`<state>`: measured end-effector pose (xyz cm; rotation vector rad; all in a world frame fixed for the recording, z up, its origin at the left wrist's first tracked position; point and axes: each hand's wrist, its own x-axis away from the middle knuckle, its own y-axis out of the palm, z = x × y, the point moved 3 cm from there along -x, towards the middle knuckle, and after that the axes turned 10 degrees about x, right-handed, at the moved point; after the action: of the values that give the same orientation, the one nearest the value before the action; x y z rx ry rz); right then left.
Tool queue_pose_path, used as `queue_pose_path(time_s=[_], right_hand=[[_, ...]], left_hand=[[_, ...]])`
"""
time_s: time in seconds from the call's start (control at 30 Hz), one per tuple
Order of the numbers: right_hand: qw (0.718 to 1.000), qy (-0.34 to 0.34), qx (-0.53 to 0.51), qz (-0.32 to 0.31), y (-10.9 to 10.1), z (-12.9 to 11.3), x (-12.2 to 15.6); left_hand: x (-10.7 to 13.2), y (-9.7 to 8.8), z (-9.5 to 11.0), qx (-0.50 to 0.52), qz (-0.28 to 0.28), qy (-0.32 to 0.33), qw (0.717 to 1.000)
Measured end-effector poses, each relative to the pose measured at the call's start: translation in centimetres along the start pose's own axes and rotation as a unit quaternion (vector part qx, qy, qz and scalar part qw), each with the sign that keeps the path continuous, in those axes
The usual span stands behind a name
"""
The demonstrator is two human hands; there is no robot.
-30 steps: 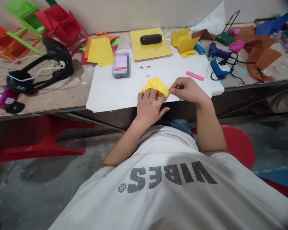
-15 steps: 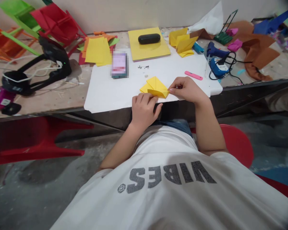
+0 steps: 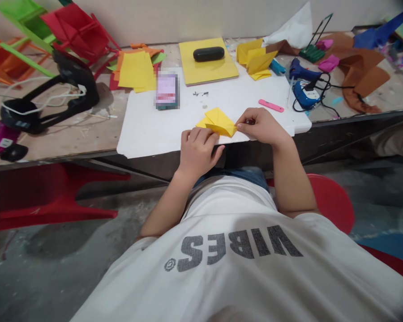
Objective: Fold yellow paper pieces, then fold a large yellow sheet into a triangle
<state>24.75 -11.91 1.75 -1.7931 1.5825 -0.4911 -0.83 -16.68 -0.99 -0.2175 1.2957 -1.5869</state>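
A partly folded piece of yellow paper (image 3: 220,120) lies near the front edge of the white board (image 3: 144,129), with creases and raised flaps. My right hand (image 3: 260,125) pinches its right corner between thumb and forefinger. On the near left side, the fingers of my left hand (image 3: 199,147) rest flat on the paper's edge, the thumb held apart. The left fingertips partly cover that side of the paper. Beyond the paper, a pink cutter-like tool (image 3: 271,105) lies on the board.
A blurred phone (image 3: 167,91) is on the board's left. Behind stand a yellow pad (image 3: 208,71) with a black case (image 3: 208,54), yellow sheets (image 3: 136,71) and folded yellow pieces (image 3: 257,60). At right are a blue glue gun (image 3: 304,70) and corded blue box (image 3: 307,95); at left, a black stand (image 3: 63,96).
My left hand has slid slightly left along the paper's near edge. My right hand keeps its pinch on the corner, and the paper has hardly moved.
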Motion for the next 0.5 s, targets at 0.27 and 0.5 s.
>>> queue_pose_path(time_s=[0.27,0.5], right_hand=[[0.999,-0.014,0.042,0.010,0.1,-0.2,0.2],[0.976,-0.109,0.177,0.063,1.0,-0.7,1.4]], left_hand=[[-1.2,-0.5,1.2,-0.040,-0.072,0.023,0.996],[-1.2,-0.3,1.1,-0.040,-0.080,0.025,0.996]])
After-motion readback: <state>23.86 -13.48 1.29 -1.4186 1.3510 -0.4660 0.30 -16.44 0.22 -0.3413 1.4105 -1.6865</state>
